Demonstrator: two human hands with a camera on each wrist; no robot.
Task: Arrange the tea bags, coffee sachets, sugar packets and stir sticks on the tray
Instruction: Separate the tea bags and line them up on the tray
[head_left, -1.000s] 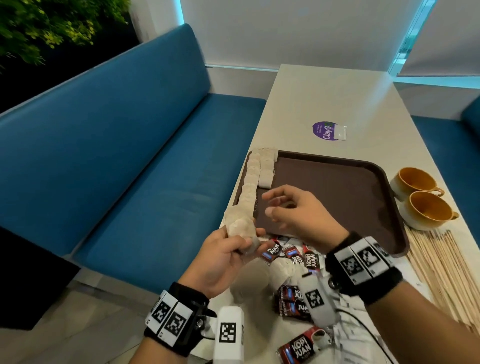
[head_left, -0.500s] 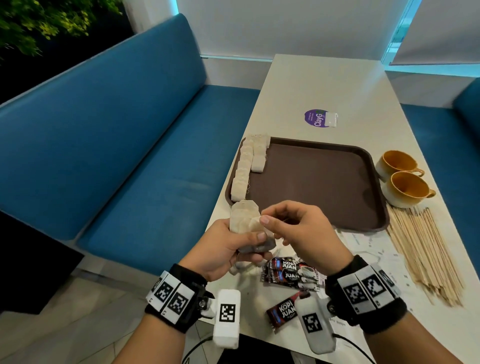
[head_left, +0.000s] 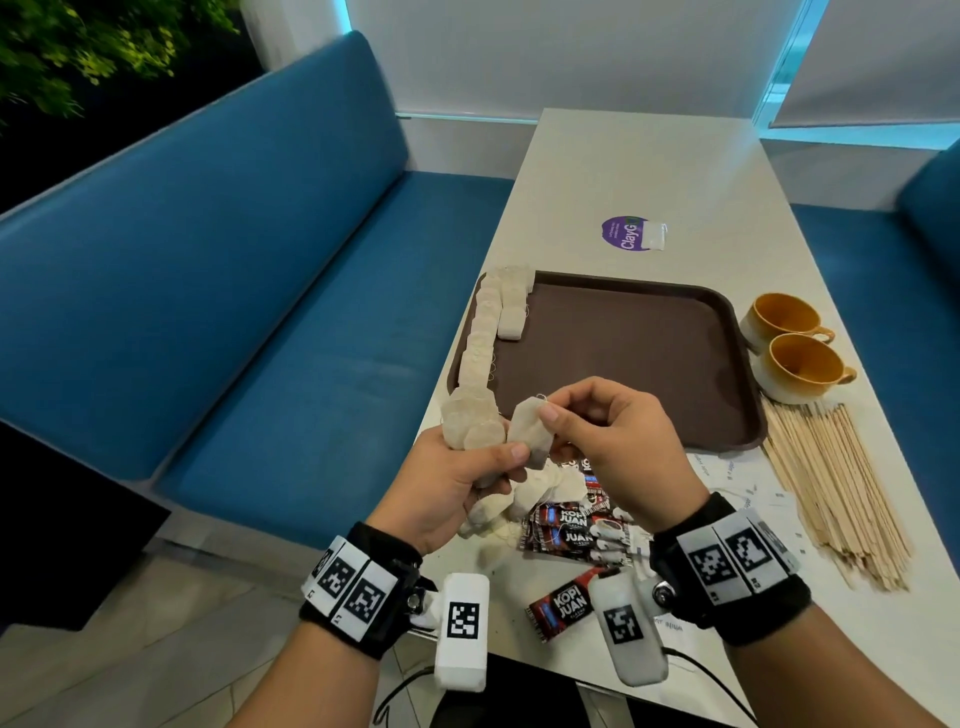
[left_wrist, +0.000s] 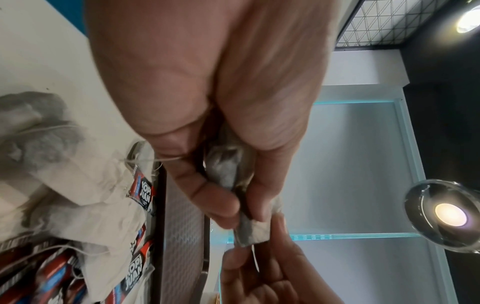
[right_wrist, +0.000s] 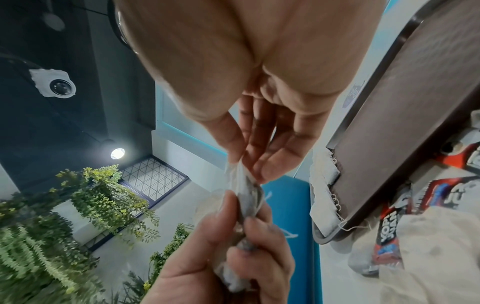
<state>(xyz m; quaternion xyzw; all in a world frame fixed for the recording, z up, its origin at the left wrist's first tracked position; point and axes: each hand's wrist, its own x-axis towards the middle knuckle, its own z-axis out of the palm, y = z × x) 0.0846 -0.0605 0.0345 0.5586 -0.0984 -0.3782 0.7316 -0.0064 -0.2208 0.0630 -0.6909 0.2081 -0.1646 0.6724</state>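
My left hand (head_left: 467, 467) grips a bunch of beige tea bags (head_left: 470, 423) in front of the brown tray (head_left: 623, 358). My right hand (head_left: 561, 415) pinches the top of one tea bag (head_left: 530, 431) at the bunch's right side, thumb and forefinger closed on it (right_wrist: 241, 179). A row of tea bags (head_left: 485, 332) lies along the tray's left edge. More tea bags (head_left: 540, 493) and red Kopi Juan coffee sachets (head_left: 566, 530) lie on the table below my hands. Wooden stir sticks (head_left: 831, 493) lie in a pile at the right.
Two yellow cups (head_left: 795, 353) stand right of the tray. A purple sticker and a small white packet (head_left: 652, 236) lie beyond it. A blue bench (head_left: 234, 312) runs along the table's left side; the table edge is close to my left hand.
My hands came back from the tray toward me and rose. The right hand, empty a second ago, now pinches one tea bag out of the bunch in my left hand.
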